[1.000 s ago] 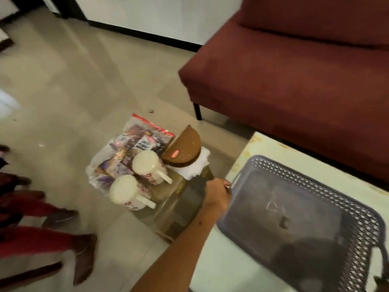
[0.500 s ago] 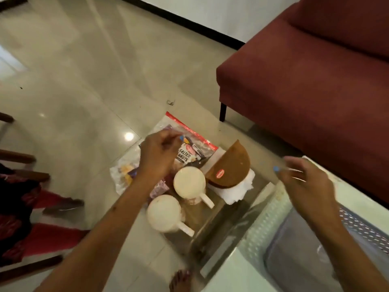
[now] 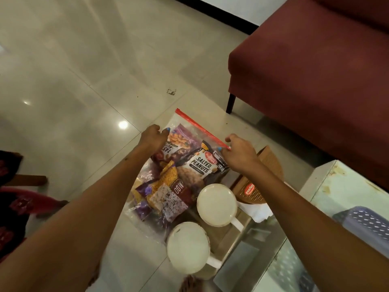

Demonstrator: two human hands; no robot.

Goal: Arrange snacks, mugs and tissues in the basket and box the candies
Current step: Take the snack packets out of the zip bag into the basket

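Having left the basket (image 3: 366, 226), the right hand (image 3: 239, 154) now pinches the snack bag (image 3: 179, 169) at its red seal; the left hand (image 3: 153, 138) grips the far corner. Unpacking can begin.

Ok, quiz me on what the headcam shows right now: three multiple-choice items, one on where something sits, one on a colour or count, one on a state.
1. Where do the two white mugs stand?
A. inside the basket
B. on the sofa
C. beside the snack bag, near the person

2. What colour is the zip strip of the snack bag?
A. red
B. green
C. black

3. What are the hands doing?
A. both lie flat on the floor
B. left hand and right hand grip the bag's top
C. each lifts a mug

Answers: 1 C, the mugs sit next to the bag, outside the basket. 2 A, the strip along the bag's top edge is red. 3 B, the fingers of both hands curl onto the bag near its zip end.
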